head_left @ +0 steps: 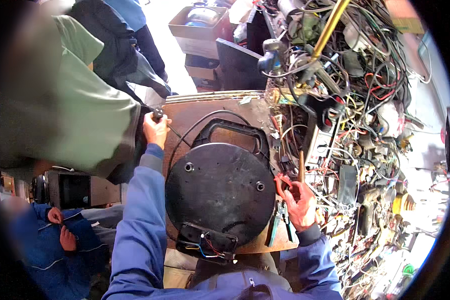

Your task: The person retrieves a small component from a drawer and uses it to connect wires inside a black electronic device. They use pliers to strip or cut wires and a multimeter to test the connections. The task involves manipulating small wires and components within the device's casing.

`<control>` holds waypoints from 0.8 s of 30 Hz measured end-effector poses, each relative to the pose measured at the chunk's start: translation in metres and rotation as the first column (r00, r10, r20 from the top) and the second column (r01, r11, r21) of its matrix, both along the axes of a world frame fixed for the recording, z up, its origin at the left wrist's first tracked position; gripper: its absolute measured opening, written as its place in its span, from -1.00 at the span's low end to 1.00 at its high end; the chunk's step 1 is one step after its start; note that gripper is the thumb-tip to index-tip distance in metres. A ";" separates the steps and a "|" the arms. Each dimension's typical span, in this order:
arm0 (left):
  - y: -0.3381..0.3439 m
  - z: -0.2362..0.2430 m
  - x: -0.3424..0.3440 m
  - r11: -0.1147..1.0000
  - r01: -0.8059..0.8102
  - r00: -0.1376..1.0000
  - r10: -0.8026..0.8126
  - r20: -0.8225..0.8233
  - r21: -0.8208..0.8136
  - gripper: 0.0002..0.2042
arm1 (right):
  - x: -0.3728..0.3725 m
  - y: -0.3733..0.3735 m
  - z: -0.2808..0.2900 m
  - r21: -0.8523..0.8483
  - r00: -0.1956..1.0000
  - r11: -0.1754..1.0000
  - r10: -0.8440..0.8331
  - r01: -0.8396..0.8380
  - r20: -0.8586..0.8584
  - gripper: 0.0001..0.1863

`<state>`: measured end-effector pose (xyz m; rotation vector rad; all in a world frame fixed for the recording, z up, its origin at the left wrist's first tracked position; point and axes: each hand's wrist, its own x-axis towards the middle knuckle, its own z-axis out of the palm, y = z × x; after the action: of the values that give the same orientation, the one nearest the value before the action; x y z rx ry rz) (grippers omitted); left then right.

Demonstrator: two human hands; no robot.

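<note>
A round black appliance lies on the brown worktop in front of me, with a loop-shaped handle at its far side. At its near edge an opened black wiring box shows red, blue, yellow and white wires. My left hand is closed around a black power plug beyond the appliance's far left; its cord curves around the appliance. On the right, my right hand curls its fingers at a red-handled tool, whose working end I cannot make out. Green-handled pliers lie beside that hand.
Tangled cables and scrap parts crowd the right side, with a brown wooden stick near my right hand. A person in a green shirt stands close on the left; another in blue is lower left. Boxes stand beyond the worktop.
</note>
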<state>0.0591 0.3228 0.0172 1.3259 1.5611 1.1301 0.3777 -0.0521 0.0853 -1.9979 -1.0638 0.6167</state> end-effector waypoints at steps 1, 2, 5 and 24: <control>-0.008 0.005 0.000 0.999 0.029 0.989 -0.032 0.148 0.022 -0.71 | 0.001 -0.016 -0.019 0.025 0.999 0.999 -0.028 0.028 0.034 -0.75; -0.016 0.008 0.001 0.999 0.032 0.961 -0.043 0.275 0.043 -0.70 | 0.000 -0.022 -0.026 -0.006 0.998 0.999 -0.047 0.047 -0.038 -0.67; -0.035 0.027 0.009 0.990 0.129 0.899 -0.144 0.414 0.063 -0.72 | -0.015 -0.016 -0.024 -0.126 0.994 0.991 -0.051 0.038 -0.098 -0.48; 0.000 0.159 -0.036 0.869 -0.126 0.935 -0.057 0.349 0.479 -0.81 | 0.029 0.158 -0.070 -0.279 0.974 0.952 0.170 -0.124 0.149 -0.57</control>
<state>0.0229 0.3233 0.1763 1.3140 1.0659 1.7705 0.4069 0.1061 0.0153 -2.2515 -1.3008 0.7093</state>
